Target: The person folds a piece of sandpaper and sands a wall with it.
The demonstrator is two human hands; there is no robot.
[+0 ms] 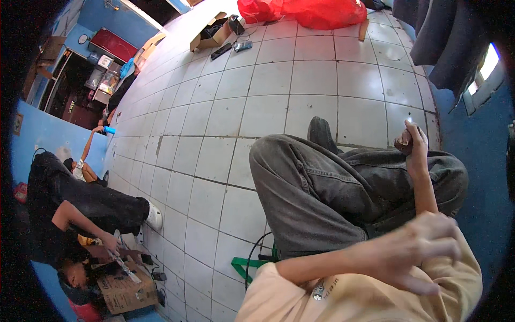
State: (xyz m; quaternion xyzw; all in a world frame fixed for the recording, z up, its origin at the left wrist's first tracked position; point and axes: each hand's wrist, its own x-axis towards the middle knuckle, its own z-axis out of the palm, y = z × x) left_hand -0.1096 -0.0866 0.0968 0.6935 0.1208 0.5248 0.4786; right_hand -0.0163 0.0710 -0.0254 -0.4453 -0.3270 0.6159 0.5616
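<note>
Head view: small brown object (pixel 402 141), held in the right hand (pixel 418 145) at the far side of the grey trousers (pixel 316 188).
Right fingers closed round it (kind too small to tell), apparently held out to clear the folded legs; left hand (pixel 410 252), blurred, before the pale yellow shirt (pixel 348 303), thumb and fingers apart, nothing visible in it; outward, white tiled floor (pixel 214 115), red sheet (pixel 327 14); leftward, another person (pixel 88 185) over a cardboard box (pixel 120 295), seemingly used as a work surface.

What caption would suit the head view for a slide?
Seated person on a tiled floor, small brown object in the right hand, left hand blurred.
</note>
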